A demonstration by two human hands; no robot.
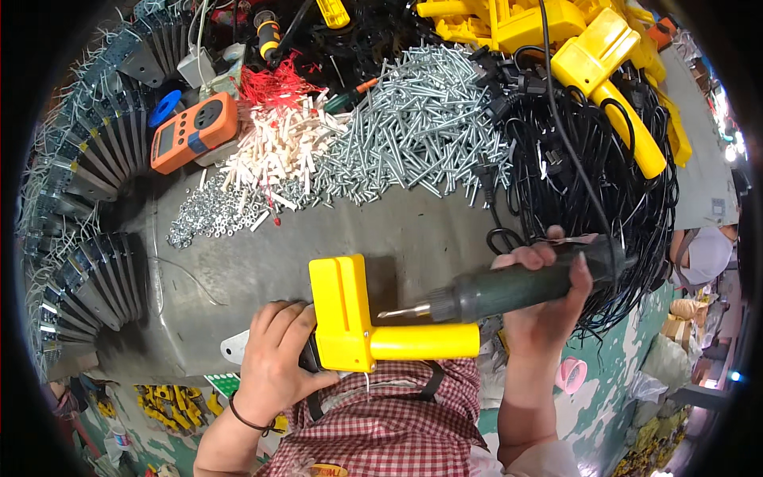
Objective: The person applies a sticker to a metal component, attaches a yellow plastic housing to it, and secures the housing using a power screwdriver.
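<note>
My left hand (274,346) is closed around the dark end of a yellow plastic housing (343,310) at the table's near edge. This housing has a block-shaped body and a round handle pointing right. A grey metal plate (233,347) with a hole sticks out left of my fingers. My right hand (548,298) grips a dark electric screwdriver (509,288), held level. Its bit points left, just above the yellow handle and close to the housing's body; whether it touches cannot be made out.
Heaps of long screws (421,119), white sleeves (274,147) and nuts (211,211) lie beyond my hands. Black power cords (588,199) pile up at right, with more yellow housings (608,71) above. Metal plates (103,278) line the left; an orange meter (195,131) sits beside them.
</note>
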